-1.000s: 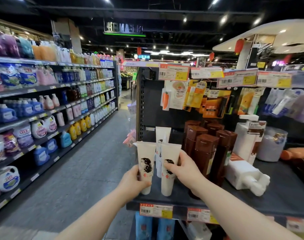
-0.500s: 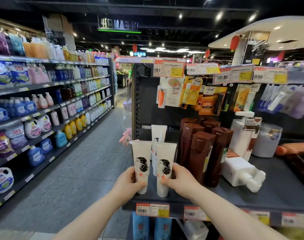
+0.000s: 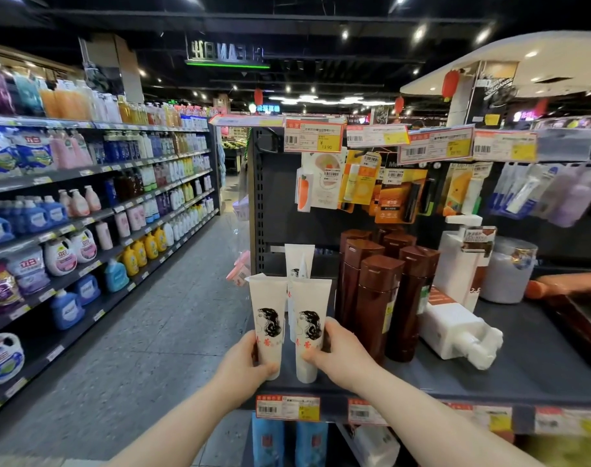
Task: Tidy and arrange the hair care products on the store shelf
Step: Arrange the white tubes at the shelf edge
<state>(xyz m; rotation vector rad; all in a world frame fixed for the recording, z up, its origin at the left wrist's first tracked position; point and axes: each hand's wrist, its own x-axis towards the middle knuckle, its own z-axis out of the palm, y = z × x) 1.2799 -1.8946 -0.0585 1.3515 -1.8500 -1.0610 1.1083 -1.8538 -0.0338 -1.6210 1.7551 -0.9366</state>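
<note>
Head view: my left hand (image 3: 250, 362) grips the left tube (image 3: 268, 311), right hand (image 3: 337, 355) the right tube (image 3: 309, 318). Both have come down to the shelf (image 3: 489, 375) front, 9 o'clock of the bottles (image 3: 378, 298); pair nearly placed, I judge.

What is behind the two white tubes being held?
At least one more white tube stands behind them; only its top shows. Its lower part is covered by the held tubes.

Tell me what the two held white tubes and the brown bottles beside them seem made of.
Left white tube and right white tube: probably soft plastic, matte; flat crimped top ends and printing straight on the surface suggest it. Brown bottles: likely rigid plastic, glossy, with light streaks down their sides; glass cannot be ruled out.
</note>
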